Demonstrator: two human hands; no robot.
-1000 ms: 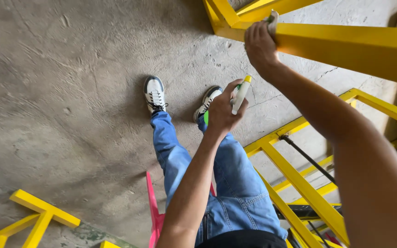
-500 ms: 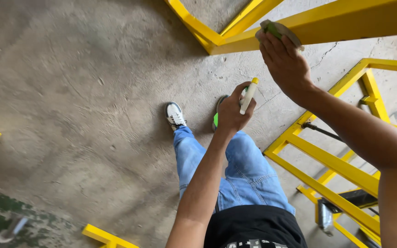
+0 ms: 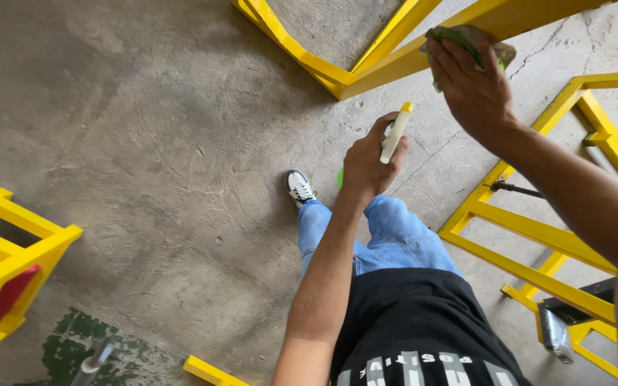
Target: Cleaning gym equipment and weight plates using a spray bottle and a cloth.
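Note:
My left hand (image 3: pixel 368 163) is closed around a spray bottle (image 3: pixel 395 136) with a white and yellow head and a green body, held out over the concrete floor. My right hand (image 3: pixel 472 84) presses a crumpled green-and-grey cloth (image 3: pixel 475 36) against a yellow metal bar (image 3: pixel 423 53) that runs across the top of the view. The two hands are a short way apart, the bottle just below and left of the cloth. My legs in blue jeans and one white shoe (image 3: pixel 299 187) show below the bottle.
Yellow metal frames surround me: one at the top centre (image 3: pixel 302 53), one at the right (image 3: pixel 538 236), one at the left edge with a red part inside (image 3: pixel 8 264). A green paint patch (image 3: pixel 87 347) marks the bare concrete floor.
The view has swung, so the frames and my feet sit differently. My right hand with the cloth has slid right along the yellow bar. My left hand still holds the bottle.

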